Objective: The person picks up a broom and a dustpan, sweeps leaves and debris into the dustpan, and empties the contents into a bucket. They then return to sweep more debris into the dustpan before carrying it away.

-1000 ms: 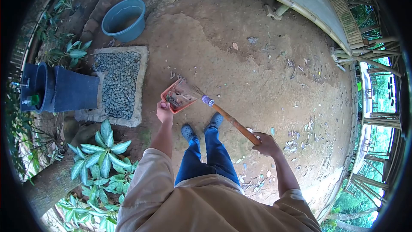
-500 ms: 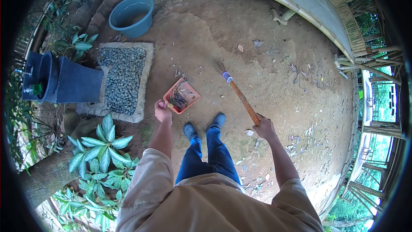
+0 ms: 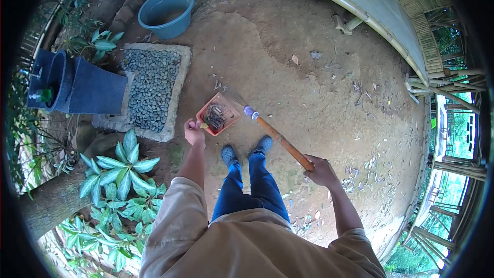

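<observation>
My left hand (image 3: 194,132) is closed around the handle of an orange dustpan (image 3: 231,117), which holds dry leaves and twigs (image 3: 215,117). In my right hand (image 3: 321,170) is the end of a stick broom (image 3: 278,137) with an orange-brown handle and a purple-and-white binding. The broom's bristles, blurred, are beside the pan's right edge. A few bits of litter (image 3: 218,85) lie on the dirt just beyond the pan.
A blue-green tub (image 3: 177,27) stands at the upper left, above a stone-edged bed of pebbles (image 3: 152,90). Left of the pebbles is a dark blue basin (image 3: 95,87). Leafy plants (image 3: 123,167) grow at the lower left. Scattered leaves (image 3: 360,90) dot the ground at right.
The broom head has swung left and down to the dustpan's right edge. My right hand has moved slightly lower and right. The camera view has shifted a little.
</observation>
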Motion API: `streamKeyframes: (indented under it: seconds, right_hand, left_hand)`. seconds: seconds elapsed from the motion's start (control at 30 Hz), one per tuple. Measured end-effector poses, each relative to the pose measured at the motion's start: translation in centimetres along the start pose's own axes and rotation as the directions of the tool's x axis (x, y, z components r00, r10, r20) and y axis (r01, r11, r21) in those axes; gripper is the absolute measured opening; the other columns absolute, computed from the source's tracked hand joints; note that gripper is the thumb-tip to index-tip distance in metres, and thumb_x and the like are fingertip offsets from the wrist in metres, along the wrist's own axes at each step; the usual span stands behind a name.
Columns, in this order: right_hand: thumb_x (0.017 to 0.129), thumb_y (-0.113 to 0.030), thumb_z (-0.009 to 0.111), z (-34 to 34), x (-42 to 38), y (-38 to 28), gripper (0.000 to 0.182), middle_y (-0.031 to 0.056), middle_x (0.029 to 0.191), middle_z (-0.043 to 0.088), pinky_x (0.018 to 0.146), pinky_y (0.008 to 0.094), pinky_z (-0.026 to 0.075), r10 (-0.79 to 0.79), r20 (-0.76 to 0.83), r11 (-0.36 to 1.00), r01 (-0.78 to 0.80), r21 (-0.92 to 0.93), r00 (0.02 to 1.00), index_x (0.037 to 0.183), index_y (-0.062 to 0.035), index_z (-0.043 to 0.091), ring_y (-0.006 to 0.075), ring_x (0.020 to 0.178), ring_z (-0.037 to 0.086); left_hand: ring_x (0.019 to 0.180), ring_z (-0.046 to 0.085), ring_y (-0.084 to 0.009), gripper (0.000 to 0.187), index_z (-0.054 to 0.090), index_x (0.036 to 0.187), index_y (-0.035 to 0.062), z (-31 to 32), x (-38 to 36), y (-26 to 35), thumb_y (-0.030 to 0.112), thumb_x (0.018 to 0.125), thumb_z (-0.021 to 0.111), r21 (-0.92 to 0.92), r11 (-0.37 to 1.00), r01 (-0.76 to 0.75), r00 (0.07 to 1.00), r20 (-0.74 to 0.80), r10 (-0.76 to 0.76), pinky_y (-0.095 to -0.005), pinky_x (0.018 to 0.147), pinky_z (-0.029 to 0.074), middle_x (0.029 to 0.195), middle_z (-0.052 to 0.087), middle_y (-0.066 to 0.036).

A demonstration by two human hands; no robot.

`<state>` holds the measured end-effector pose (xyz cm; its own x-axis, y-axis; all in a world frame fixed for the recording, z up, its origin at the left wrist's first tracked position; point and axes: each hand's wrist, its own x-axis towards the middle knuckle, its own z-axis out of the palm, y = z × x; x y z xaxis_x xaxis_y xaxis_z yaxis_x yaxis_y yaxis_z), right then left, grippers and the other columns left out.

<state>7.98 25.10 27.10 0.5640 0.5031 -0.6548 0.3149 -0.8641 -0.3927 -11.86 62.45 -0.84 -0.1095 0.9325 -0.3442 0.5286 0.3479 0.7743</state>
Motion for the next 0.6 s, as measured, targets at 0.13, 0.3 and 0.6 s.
streamKeyframes:
  seconds: [0.13,0.3,0.6]
  right_hand:
    - [0.070,-0.014,0.072,-2.0,0.8,-1.0,0.062,0.0222,0.104,0.067,0.082,0.0403,0.052,-0.040,-0.091,0.999,0.039,-0.011,0.995,0.130,-0.0071,0.057,0.0361,0.098,0.066]
    - [0.072,-0.012,0.069,-1.7,5.5,-1.4,0.060,0.0224,0.102,0.068,0.084,0.0445,0.052,-0.087,-0.182,0.994,0.072,-0.086,0.979,0.130,-0.0076,0.055,0.0387,0.098,0.065]
    - [0.072,-0.013,0.067,2.7,11.0,-3.2,0.059,0.0236,0.098,0.067,0.083,0.0479,0.053,-0.104,-0.038,0.986,0.098,-0.136,0.994,0.130,-0.0113,0.055,0.0417,0.094,0.064]
  left_hand:
    - [0.082,0.062,-0.0177,0.030,0.066,0.111,0.0114,-1.1,-0.3,1.8,0.010,0.082,0.075,0.027,0.999,-0.020,0.999,-0.026,0.020,-0.0346,0.078,0.052,0.097,0.067,-0.005]
    - [0.081,0.061,-0.0171,0.029,0.066,0.111,0.0114,-2.6,-1.2,4.0,0.009,0.084,0.074,-0.052,0.993,0.104,0.993,-0.047,-0.106,-0.0330,0.079,0.051,0.094,0.066,-0.004]
    - [0.080,0.058,-0.0154,0.032,0.066,0.110,0.0101,-2.2,1.4,-0.5,0.004,0.080,0.076,-0.113,0.993,0.033,0.994,-0.098,-0.044,-0.0328,0.078,0.050,0.090,0.064,-0.003]
